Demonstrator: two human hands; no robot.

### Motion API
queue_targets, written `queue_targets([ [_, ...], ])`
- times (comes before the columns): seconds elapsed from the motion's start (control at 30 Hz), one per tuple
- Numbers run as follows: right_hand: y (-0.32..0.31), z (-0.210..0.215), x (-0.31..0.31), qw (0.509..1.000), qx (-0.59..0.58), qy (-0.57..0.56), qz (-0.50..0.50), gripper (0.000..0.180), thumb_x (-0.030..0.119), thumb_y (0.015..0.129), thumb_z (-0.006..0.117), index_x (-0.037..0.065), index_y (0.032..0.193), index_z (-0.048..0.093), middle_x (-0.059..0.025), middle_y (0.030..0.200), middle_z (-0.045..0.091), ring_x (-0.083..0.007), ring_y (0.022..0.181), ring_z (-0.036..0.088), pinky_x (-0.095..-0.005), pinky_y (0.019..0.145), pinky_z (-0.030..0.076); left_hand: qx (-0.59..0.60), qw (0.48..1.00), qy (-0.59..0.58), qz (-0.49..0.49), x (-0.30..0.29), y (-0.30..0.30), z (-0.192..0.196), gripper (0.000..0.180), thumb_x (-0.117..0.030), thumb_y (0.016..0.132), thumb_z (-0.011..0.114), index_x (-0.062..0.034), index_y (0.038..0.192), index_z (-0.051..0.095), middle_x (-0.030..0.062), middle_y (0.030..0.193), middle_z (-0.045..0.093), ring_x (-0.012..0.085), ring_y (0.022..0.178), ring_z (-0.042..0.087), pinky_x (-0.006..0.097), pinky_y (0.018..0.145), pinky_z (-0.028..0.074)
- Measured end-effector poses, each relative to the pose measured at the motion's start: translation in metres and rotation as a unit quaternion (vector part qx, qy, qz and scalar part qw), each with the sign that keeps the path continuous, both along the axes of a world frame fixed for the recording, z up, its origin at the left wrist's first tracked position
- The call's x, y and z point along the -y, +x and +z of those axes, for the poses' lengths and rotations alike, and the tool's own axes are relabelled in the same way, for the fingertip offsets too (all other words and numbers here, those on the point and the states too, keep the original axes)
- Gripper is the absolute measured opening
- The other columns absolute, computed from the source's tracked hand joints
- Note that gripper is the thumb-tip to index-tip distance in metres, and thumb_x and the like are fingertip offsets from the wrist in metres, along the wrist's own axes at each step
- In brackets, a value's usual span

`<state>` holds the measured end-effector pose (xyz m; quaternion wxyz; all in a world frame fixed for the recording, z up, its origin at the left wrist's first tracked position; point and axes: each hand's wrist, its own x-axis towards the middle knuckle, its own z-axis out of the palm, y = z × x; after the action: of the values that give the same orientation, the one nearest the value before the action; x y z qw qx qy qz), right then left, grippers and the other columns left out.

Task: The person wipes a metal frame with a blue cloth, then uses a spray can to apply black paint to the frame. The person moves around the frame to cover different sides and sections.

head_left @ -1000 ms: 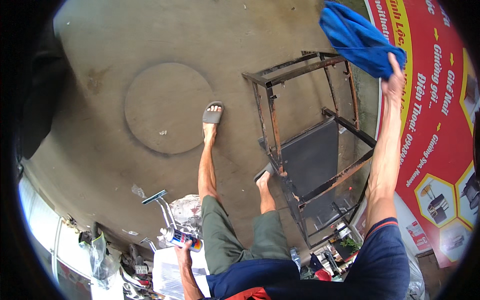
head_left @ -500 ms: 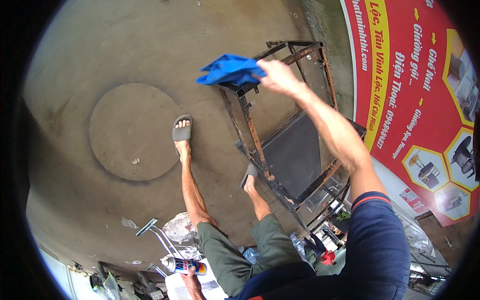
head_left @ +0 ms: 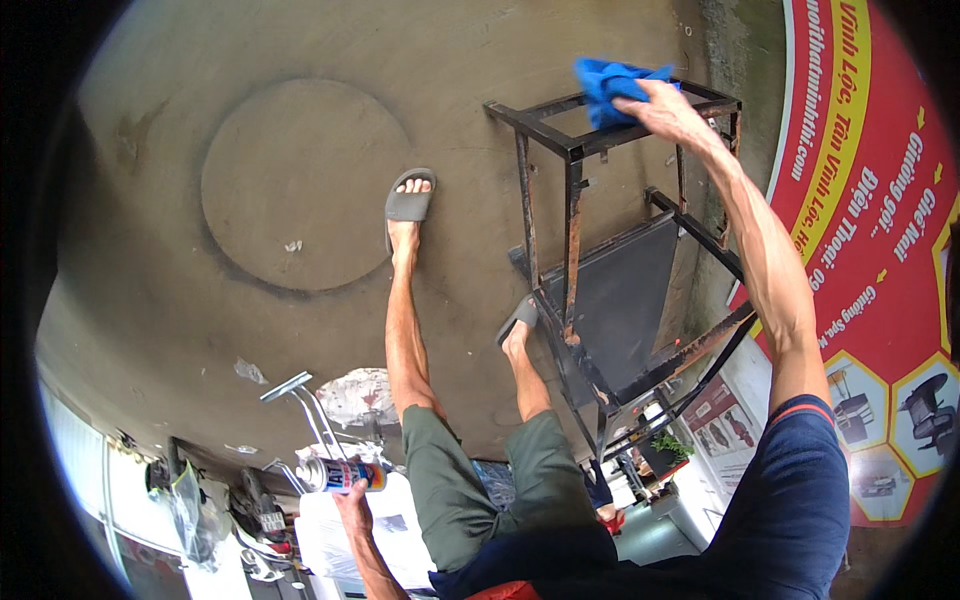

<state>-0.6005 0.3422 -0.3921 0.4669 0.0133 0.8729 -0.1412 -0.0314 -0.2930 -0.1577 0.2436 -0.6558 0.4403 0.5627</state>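
Observation:
My right hand (head_left: 668, 108) is closed round a bunched blue cloth (head_left: 606, 88). The cloth lies against the upper bars of a black metal frame (head_left: 548, 132), whose paint is worn to rust in places. Lower down at the left, my left hand (head_left: 354, 505) grips a spray can (head_left: 340, 474) lying nearly sideways, its pale top pointing left. The can is well apart from the frame. A dark flat panel (head_left: 625, 300) sits within the lower part of the frame.
My sandalled feet stand on a concrete floor (head_left: 450, 60) beside the frame. A large red banner (head_left: 850, 230) rises at the right. Chrome tubing (head_left: 320, 415) and a white plastic-covered thing (head_left: 330, 540) are near my left hand. A motorbike (head_left: 268, 515) stands at lower left.
My right hand has moved the cloth rightward from the frame's left corner, and the cloth is now more bunched. The whole view has shifted. My left hand still holds the can.

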Motion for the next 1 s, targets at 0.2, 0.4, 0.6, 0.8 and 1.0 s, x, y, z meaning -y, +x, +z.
queue_targets([
  [0.2, 0.035, 0.002, 0.14, 0.988, 0.051, -0.069, 0.129, 0.036, 0.036, 0.096, 0.075, 0.002, 0.11, 0.072, -0.0268, 0.105, 0.076, -0.0444, 0.104, 0.075, -0.0537, 0.089, 0.057, -0.022, 0.999, 0.04, 0.024, -0.012, -0.012, -0.009, 0.09, -0.004, 0.075, 0.085, -0.0017, 0.156, 0.045, 0.0168, 0.141, 0.065, 0.0303, 0.127, 0.063, 0.046, 0.117, 0.045],
  [0.4, 0.035, -0.116, 0.146, 0.943, 0.155, -0.044, 0.29, 0.032, 0.029, 0.095, 0.077, -0.003, 0.1, 0.072, -0.0281, 0.097, 0.076, -0.0448, 0.097, 0.075, -0.0534, 0.081, 0.057, 0.004, 0.998, 0.042, 0.037, -0.004, -0.007, -0.008, 0.087, -0.003, 0.074, 0.084, -0.0007, 0.153, 0.047, 0.0159, 0.138, 0.066, 0.03, 0.127, 0.062, 0.047, 0.116, 0.045],
  [0.6, 0.047, -0.268, 0.158, 0.946, 0.164, 0.042, 0.277, 0.046, 0.016, 0.091, 0.067, 0.005, 0.136, 0.065, -0.0235, 0.132, 0.072, -0.0398, 0.125, 0.069, -0.0501, 0.103, 0.057, 0.007, 0.996, 0.02, 0.091, 0.003, 0.004, -0.011, 0.085, -0.004, 0.079, 0.082, 0.0001, 0.155, 0.044, 0.0149, 0.14, 0.064, 0.0286, 0.129, 0.062, 0.045, 0.116, 0.046],
  [0.8, 0.067, -0.33, 0.16, 0.951, 0.146, 0.075, 0.262, 0.038, 0.009, 0.083, 0.064, 0.007, 0.117, 0.079, -0.02, 0.132, 0.074, -0.037, 0.126, 0.07, -0.0455, 0.105, 0.058, 0.076, 0.992, 0.016, 0.098, -0.012, 0.011, -0.021, 0.092, -0.009, 0.074, 0.085, -0.0009, 0.156, 0.043, 0.0167, 0.139, 0.065, 0.031, 0.126, 0.063, 0.047, 0.115, 0.046],
  [1.0, 0.007, -0.255, 0.026, 0.942, 0.061, -0.042, 0.328, 0.019, 0.011, 0.081, 0.066, 0.003, 0.095, 0.075, -0.0264, 0.094, 0.075, -0.0462, 0.092, 0.074, -0.0545, 0.082, 0.059, 0.077, 0.992, 0.059, 0.085, -0.025, 0.013, -0.009, 0.092, -0.009, 0.074, 0.085, -0.0012, 0.156, 0.044, 0.0175, 0.139, 0.066, 0.0311, 0.125, 0.064, 0.048, 0.113, 0.047],
])
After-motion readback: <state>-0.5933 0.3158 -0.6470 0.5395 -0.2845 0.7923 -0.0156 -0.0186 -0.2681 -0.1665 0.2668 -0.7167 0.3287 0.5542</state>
